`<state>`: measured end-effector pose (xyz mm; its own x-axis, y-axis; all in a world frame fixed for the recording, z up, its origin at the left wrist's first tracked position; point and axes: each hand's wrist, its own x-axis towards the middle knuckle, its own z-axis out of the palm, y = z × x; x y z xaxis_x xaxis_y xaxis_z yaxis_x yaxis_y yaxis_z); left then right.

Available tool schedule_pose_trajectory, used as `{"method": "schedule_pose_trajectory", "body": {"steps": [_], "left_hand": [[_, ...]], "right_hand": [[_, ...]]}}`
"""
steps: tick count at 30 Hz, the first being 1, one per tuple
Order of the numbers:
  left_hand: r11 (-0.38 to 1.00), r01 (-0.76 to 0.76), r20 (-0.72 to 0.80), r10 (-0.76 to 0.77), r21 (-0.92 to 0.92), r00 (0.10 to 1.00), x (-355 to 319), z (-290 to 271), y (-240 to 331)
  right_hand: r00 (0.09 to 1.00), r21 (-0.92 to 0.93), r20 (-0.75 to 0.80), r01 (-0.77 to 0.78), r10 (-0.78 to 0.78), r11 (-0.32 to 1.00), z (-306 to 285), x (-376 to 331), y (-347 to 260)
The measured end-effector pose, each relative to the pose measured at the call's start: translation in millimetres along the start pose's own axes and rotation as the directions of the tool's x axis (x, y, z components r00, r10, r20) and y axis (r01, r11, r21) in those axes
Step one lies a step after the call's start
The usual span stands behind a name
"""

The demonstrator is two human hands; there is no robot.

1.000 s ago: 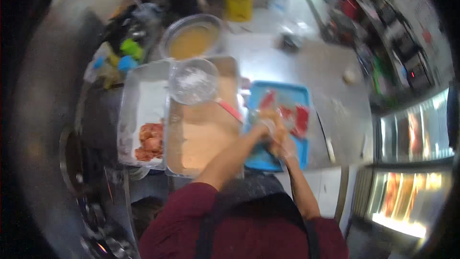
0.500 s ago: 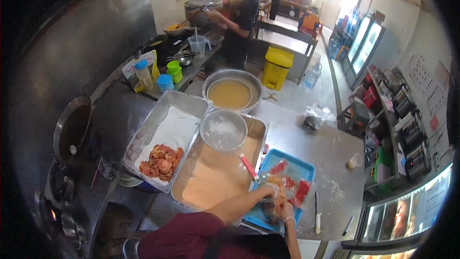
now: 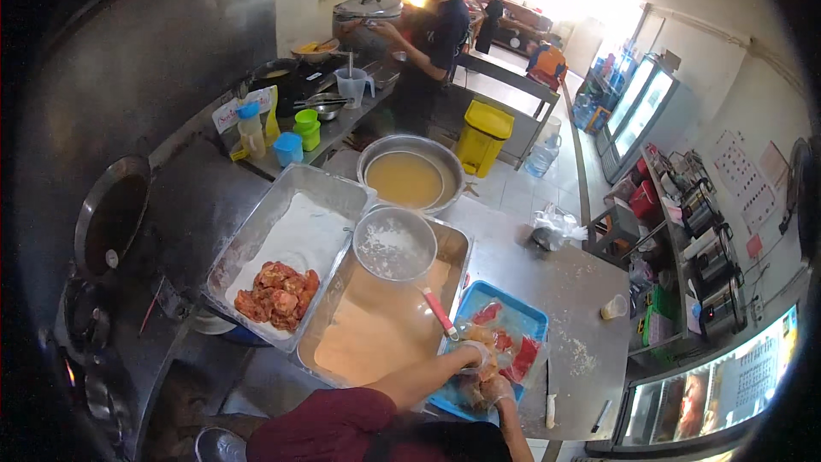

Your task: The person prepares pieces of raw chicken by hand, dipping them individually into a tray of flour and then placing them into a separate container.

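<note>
Over the blue tray at my lower right, both my hands, in clear gloves, are closed on a clear plastic bag of raw meat. My left hand grips its upper part, reaching in from the left. My right hand holds the bag lower down, nearer to me. Other pieces of clear and red plastic lie in the tray. My fingers hide part of the bag. Left of my hands is a metal pan of tan powder; a round sieve with a red handle rests across it.
Another pan holds white powder and a pile of seasoned raw meat. Beyond stands a bowl of cloudy yellowish liquid. A white-handled knife and a plastic cup are on the table at right. A co-worker stands at the stove.
The whole view has shifted slightly, so most things sit a little further left. Both my hands stay on the bag in the tray. The co-worker's hands and arms have moved a little.
</note>
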<state>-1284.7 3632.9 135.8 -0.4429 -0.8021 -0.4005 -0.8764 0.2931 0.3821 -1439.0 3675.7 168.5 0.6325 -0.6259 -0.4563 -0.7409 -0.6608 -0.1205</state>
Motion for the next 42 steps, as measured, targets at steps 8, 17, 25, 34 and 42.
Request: {"method": "schedule_pose_trajectory", "body": {"steps": [8, 17, 25, 34, 42], "left_hand": [[1.000, -0.001, -0.046, 0.000, -0.021, 0.999, 1, -5, 1], [1.000, 0.016, -0.070, -0.017, -0.020, 0.997, -4, -5, -6], [0.999, -0.011, -0.114, 0.008, -0.031, 0.993, -1, -17, 10], [0.999, 0.054, -0.094, -0.054, -0.002, 0.994, 0, -7, -5], [0.909, -0.417, -0.227, 0.411, 0.020, 0.883, -71, -63, 34]], "right_hand": [[0.998, 0.098, -0.054, -0.007, 0.013, 0.995, 29, 0, 5], [0.864, 0.322, 0.113, -0.499, 0.491, 0.805, -31, -5, -40], [0.961, 0.926, 0.268, -0.276, 0.064, 0.258, 101, -14, 104], [0.956, 0.921, -0.127, 0.212, 0.264, -0.325, -12, -87, 11], [0.841, 0.957, -0.277, 0.283, 0.464, 0.058, -70, -105, -26]]}}
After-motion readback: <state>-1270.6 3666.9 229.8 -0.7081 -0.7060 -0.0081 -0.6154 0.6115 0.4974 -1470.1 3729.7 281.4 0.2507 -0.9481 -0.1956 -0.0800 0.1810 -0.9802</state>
